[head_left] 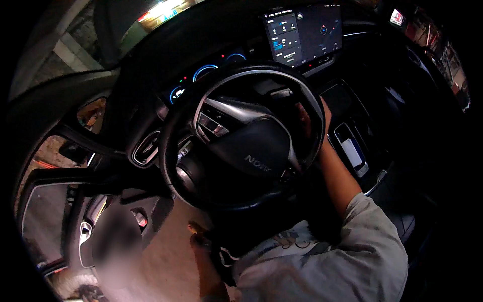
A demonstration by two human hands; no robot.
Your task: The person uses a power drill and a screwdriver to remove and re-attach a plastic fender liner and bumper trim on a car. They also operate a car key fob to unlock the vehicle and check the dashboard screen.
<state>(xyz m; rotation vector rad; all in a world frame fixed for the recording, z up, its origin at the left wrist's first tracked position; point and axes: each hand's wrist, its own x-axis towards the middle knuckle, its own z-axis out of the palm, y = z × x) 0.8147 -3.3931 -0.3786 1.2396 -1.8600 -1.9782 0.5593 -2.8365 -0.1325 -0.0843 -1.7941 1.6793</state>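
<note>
Your right hand [313, 117] reached behind the wheel [241, 136] at its right rim, fingers seemingly curled on something hidden there, while your left hand [201, 241] hung low beneath the wheel's bottom edge, its grip impossible to tell.

The right hand [313, 118] is raised well forward, arm nearly straight, forearm bare below a pale sleeve, its fingers curled in a loose grip. The left hand [200, 236] hangs low, fingers bent downward; its grip cannot be told.
</note>
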